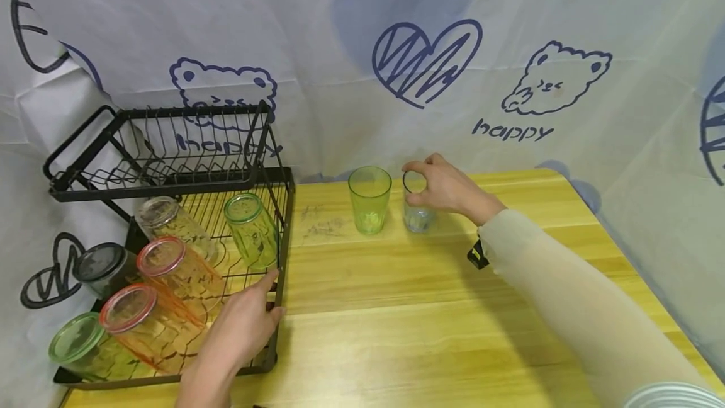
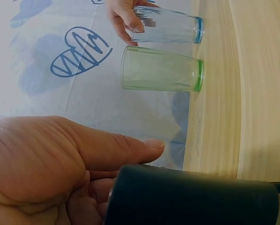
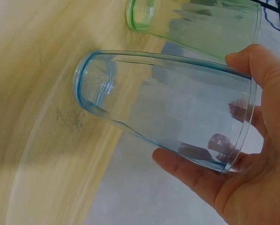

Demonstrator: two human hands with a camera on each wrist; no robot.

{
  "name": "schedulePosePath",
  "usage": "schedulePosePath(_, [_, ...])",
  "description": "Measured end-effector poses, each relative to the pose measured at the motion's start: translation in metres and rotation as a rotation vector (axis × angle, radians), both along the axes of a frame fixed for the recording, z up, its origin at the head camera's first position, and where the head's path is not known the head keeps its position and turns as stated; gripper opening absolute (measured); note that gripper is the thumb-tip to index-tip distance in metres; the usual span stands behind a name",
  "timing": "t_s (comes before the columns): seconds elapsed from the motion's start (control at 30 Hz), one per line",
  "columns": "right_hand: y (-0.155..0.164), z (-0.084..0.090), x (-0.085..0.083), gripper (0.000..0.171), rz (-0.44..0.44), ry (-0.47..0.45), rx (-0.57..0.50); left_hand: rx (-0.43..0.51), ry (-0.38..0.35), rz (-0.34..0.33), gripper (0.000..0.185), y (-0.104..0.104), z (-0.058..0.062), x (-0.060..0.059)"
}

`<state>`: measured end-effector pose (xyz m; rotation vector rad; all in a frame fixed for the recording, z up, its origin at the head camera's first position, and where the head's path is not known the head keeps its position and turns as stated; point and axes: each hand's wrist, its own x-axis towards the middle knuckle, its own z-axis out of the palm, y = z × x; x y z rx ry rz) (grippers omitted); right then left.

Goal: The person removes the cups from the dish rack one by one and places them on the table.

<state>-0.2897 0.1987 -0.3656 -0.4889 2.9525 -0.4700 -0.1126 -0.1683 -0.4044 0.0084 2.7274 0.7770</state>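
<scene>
My right hand (image 1: 447, 187) holds a clear, blue-tinted drinking glass (image 3: 163, 108) near its rim, with the thumb on one side and the fingers on the other. The glass stands upright, its base at the tabletop. Just left of it is a green drinking glass (image 1: 370, 200), also upright and apart from my hand. My left hand (image 1: 240, 326) is at the right edge of a black dish rack (image 1: 286, 225), its index finger and thumb extended. In the left wrist view a dark piece (image 2: 191, 197) covers part of that hand's other fingers.
Several upside-down glasses stand in the rack's lower tray, among them a green one (image 1: 252, 232), an orange one (image 1: 150, 326) and a dark one (image 1: 107, 269). The rack's upper wire tier (image 1: 170, 162) overhangs the back. A printed cloth (image 1: 328, 80) hangs behind the wooden table (image 1: 362, 332).
</scene>
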Motion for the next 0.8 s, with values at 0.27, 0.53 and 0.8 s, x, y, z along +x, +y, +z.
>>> schedulePosePath(0.27, [0.0012, 0.0004, -0.003, 0.076, -0.009, -0.018, -0.026, 0.002, -0.011, 0.009, 0.073, 0.0012, 0.0012, 0.0011])
schedulePosePath(0.53, [0.001, 0.0003, -0.0049, 0.077, -0.002, -0.044, -0.043, 0.0, 0.003, 0.007, 0.074, 0.0012, 0.0007, 0.0009])
schedulePosePath(0.8, [0.0019, -0.0002, -0.0047, 0.092, -0.038, -0.083, -0.067, 0.01, -0.016, 0.016, 0.074, 0.0016, 0.0017, 0.0004])
